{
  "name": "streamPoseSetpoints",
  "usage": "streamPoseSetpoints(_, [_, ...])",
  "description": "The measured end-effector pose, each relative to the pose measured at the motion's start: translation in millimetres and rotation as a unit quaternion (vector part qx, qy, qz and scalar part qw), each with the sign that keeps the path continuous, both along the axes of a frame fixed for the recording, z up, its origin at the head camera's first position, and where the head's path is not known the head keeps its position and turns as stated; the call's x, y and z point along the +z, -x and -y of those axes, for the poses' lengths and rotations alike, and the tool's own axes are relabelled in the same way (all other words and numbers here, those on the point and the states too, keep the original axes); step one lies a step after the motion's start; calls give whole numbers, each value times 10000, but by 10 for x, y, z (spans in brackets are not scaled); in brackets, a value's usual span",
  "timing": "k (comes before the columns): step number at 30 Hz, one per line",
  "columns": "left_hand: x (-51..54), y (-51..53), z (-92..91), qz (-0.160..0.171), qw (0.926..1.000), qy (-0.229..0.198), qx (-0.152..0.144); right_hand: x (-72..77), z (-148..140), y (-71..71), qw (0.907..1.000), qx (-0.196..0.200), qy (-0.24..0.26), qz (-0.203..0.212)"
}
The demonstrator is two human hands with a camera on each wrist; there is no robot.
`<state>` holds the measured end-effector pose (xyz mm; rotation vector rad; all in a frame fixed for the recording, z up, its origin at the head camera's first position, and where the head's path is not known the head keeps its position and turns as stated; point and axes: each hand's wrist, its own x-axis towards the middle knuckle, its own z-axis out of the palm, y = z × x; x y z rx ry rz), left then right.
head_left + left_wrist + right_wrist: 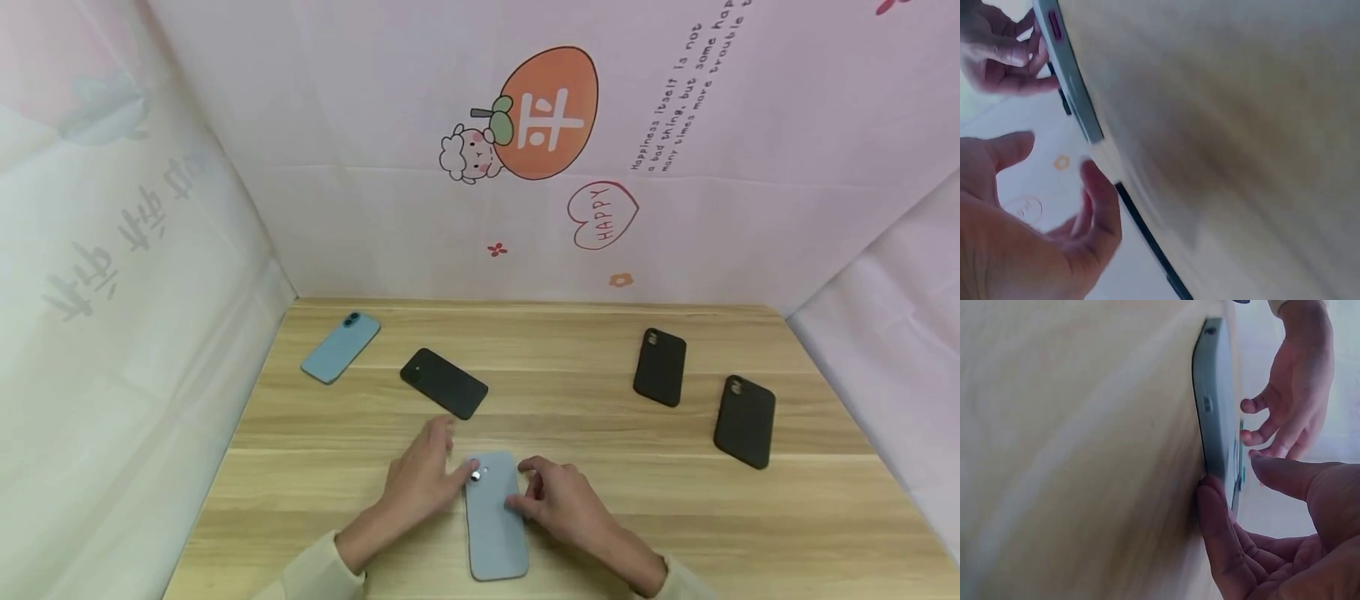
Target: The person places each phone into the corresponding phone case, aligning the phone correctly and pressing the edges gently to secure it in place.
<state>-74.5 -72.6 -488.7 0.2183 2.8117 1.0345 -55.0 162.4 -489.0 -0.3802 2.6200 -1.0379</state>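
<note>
A light grey phone (497, 525), seemingly in a case, lies back up on the table between the two hands, its camera end away from the person. My left hand (422, 477) is by its upper left corner, thumb and fingers spread apart with nothing between them in the left wrist view. At the phone's right edge is my right hand (566, 504). In the right wrist view a fingertip touches the side of the phone (1215, 406), while the thumb stands off its back. Beyond the left hand lies a black phone (444, 383).
A light blue phone (341, 348) lies at the far left of the wooden table (540, 350). Two black phone cases, one farther back (660, 367) and one nearer (745, 422), lie on the right. Printed white cloth (375, 208) hangs along the back and sides.
</note>
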Motion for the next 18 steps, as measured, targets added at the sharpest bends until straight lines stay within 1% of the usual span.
streamPoseSetpoints(1, [12, 26, 12, -92, 9998, 9, 150, 12, -18, 16, 10000, -62, -1, -47])
streamPoseSetpoints(3, [42, 87, 43, -229, 9989, -120, 396, 49, -65, 62, 9996, -262, -16, -74])
streamPoseSetpoints(6, [70, 194, 92, -365, 9967, -340, 635, 107, -186, 173, 9977, -642, -151, -172])
streamPoseSetpoints(8, [88, 267, 123, -334, 9955, -489, 736, 153, -310, 274, 9953, -882, -297, -281])
streamPoseSetpoints(11, [107, 365, 166, -150, 9952, -448, 860, 209, -560, 446, 9911, -1111, -493, -549])
streamPoseSetpoints(14, [132, 435, 206, 206, 9951, -292, 917, 248, -863, 626, 9854, -1291, -662, -894])
streamPoseSetpoints(16, [148, 465, 229, 421, 9949, -305, 865, 264, -1080, 742, 9804, -1416, -807, -1103])
streamPoseSetpoints(18, [152, 494, 252, 586, 9947, -371, 753, 273, -1293, 848, 9737, -1572, -1071, -1254])
